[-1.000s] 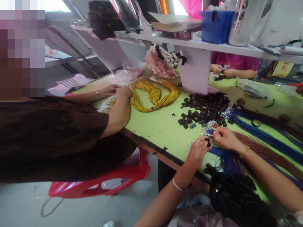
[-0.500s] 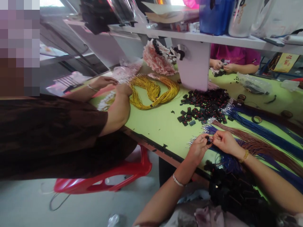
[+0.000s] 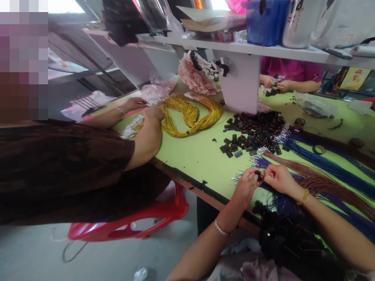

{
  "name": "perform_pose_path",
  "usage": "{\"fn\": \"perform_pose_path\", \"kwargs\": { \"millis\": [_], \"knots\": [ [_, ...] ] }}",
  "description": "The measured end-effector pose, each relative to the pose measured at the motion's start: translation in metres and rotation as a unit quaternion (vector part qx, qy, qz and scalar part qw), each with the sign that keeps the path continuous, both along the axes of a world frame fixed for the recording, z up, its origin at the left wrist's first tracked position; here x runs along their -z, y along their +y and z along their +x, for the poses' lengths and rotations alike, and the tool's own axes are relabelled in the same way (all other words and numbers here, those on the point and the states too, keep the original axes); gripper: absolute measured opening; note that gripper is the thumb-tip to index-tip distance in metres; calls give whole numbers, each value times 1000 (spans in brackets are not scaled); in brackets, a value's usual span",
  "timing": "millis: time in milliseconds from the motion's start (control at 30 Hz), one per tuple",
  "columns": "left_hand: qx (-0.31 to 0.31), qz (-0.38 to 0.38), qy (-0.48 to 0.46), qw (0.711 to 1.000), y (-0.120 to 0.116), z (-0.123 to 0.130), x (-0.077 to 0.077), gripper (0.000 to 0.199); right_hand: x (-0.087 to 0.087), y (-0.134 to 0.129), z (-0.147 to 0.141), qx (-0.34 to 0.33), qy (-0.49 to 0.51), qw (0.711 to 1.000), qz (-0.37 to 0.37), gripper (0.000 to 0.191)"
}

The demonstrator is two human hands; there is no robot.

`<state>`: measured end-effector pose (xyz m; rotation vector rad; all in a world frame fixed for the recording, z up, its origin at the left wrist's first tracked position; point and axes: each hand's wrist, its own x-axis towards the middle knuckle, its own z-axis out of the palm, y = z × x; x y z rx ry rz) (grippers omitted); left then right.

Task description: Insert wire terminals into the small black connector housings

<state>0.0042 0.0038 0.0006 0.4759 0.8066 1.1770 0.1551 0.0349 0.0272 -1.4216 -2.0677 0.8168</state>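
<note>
My left hand (image 3: pixel 247 182) is closed around a small black connector housing (image 3: pixel 258 175) just over the table's near edge. Against it, my right hand (image 3: pixel 277 177) pinches what looks like a thin wire; its end is hidden by the fingers. Beneath and beside my hands lie bundles of blue wires (image 3: pixel 325 154) and brown wires (image 3: pixel 328 183) with bare metal terminals at their left ends. A heap of loose black housings (image 3: pixel 254 128) spreads beyond my hands. Closer to my body sits a pile of black connectors (image 3: pixel 293 234), partly below my right forearm.
At left a co-worker's arm (image 3: pixel 149 132) reaches over the green table (image 3: pixel 187 156) beside yellow wires (image 3: pixel 178 113). Another person's hands (image 3: pixel 275 82) work across the table. A shelf (image 3: pixel 199 43) overhangs the middle. Tape rolls (image 3: pixel 318 149) lie at right; a red stool (image 3: pixel 129 224) stands left.
The whole view has shifted very slightly. My hands stay together at the black connector housing, with hardly any visible movement.
</note>
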Motion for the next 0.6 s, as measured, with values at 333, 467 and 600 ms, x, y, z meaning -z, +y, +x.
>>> {"fn": "perform_pose_path", "kwargs": {
  "millis": [333, 467, 600],
  "knots": [
    [-18, 3, 61, 998, -6, 7, 2, 35, -4, -3, 6, -68, 27, 997, -13, 12],
    [-23, 7, 82, 996, -2, 7, 7, 34, 2, -6, 1, -37, 13, 999, -8, 13],
    [-25, 33, 131, 990, -7, 8, 0, 28, 0, -2, 7, -52, 29, 998, -36, 15]
  ]
}}
